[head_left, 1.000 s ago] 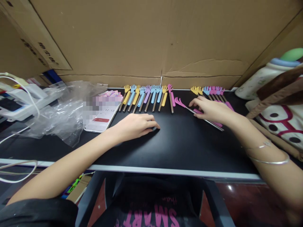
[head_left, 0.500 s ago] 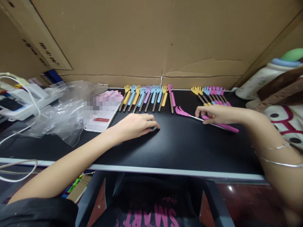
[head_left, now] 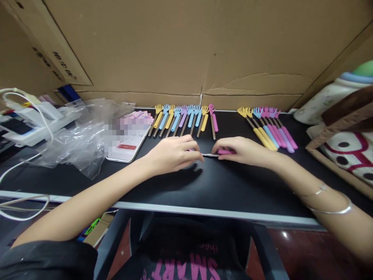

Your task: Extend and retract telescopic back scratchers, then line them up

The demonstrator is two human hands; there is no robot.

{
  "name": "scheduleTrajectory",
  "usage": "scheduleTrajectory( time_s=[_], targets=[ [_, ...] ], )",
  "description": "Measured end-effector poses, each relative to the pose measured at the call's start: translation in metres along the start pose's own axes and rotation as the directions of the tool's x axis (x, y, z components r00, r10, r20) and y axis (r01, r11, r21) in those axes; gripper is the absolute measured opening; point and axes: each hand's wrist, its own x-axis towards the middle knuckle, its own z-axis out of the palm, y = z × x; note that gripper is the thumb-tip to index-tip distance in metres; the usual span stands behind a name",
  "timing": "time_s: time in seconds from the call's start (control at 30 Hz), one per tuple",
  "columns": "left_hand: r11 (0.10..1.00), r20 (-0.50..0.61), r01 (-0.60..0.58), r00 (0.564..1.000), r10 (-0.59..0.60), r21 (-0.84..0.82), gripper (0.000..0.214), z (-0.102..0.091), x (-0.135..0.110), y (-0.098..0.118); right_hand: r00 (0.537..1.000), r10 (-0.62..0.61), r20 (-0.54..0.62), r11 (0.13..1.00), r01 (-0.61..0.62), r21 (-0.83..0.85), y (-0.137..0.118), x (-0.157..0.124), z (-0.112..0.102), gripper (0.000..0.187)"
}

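A pink back scratcher (head_left: pixel 210 155) with a metal rod is stretched between my two hands, low over the black desk. My left hand (head_left: pixel 176 153) is closed around its pink claw end, which the fingers mostly cover. At the other end my right hand (head_left: pixel 237 151) pinches the rod by the pink handle, part of which shows between the fingers. Behind my hands a row of back scratchers (head_left: pixel 175 121) in yellow, blue, purple and pink lies beside separate handle sleeves. To the right rests a group of back scratchers with handles fitted (head_left: pixel 274 130).
Left of my hands lie a phone (head_left: pixel 126 144) and a crumpled clear plastic bag (head_left: pixel 84 136). A white power strip with cables (head_left: pixel 37 124) is at far left. On the right stand a bottle (head_left: pixel 323 97) and a patterned bag (head_left: pixel 349 151). Cardboard (head_left: pixel 175 46) walls the back.
My right hand has moved left with the pink back scratcher, away from the right-hand group. My left hand has closed on the claw end.
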Motion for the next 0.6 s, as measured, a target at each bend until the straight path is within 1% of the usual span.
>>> scheduleTrajectory(
  time_s=[0.1, 0.17, 0.23, 0.4, 0.47, 0.6],
  targets=[
    [1.000, 0.049, 0.006, 0.999, -0.006, -0.002, 0.028, 0.005, 0.000, -0.001, 0.996, -0.015, -0.088, 1.000, 0.017, 0.020, -0.010, 0.008, 0.013, 0.019],
    [1.000, 0.105, 0.025, 0.994, -0.023, -0.019, 0.030, 0.009, -0.001, -0.002, 0.994, -0.016, -0.109, 1.000, 0.016, 0.004, -0.013, 0.009, 0.018, 0.018],
    [0.998, 0.139, 0.043, 0.990, -0.037, -0.035, 0.031, 0.011, -0.001, -0.003, 0.991, -0.015, -0.131, 0.999, 0.010, -0.035, -0.013, 0.009, 0.019, 0.019],
    [0.995, 0.157, 0.082, 0.985, -0.071, -0.062, 0.029, 0.006, 0.000, -0.003, 0.974, -0.016, -0.226, 0.995, -0.007, -0.101, -0.003, 0.005, 0.010, 0.024],
    [0.992, 0.169, 0.108, 0.981, -0.095, -0.068, 0.031, 0.002, -0.002, -0.006, 0.967, 0.002, -0.256, 0.992, -0.034, -0.121, 0.001, 0.003, 0.006, 0.025],
    [0.981, 0.231, 0.185, 0.959, -0.166, -0.061, 0.030, -0.007, -0.009, -0.014, 0.963, 0.046, -0.266, 0.980, -0.096, -0.177, 0.011, -0.001, -0.003, 0.026]
  ],
)
